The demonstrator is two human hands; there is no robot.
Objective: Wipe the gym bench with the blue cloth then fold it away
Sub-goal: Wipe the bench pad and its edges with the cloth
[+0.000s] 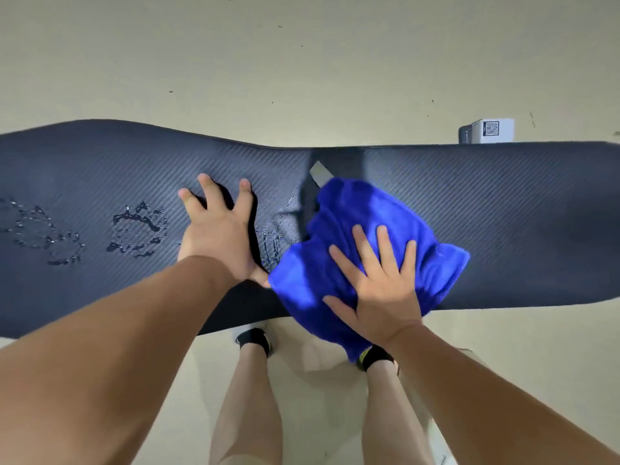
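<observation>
The dark padded gym bench (503, 209) runs across the view from left to right, with a gap between its two pads near the middle. A bright blue cloth (342, 226) lies bunched over that gap and hangs off the near edge. My right hand (379, 283) presses flat on the cloth, fingers spread. My left hand (218, 233) rests flat on the bare pad just left of the cloth, fingers apart, holding nothing. Water puddles (137, 229) and a fainter wet patch (43, 233) sit on the left pad. Wet streaks (275, 239) show between my hands.
A small white box with a QR code (486, 130) stands on the pale floor behind the bench at the right. My legs and feet in black socks (255, 340) stand on the floor at the near side.
</observation>
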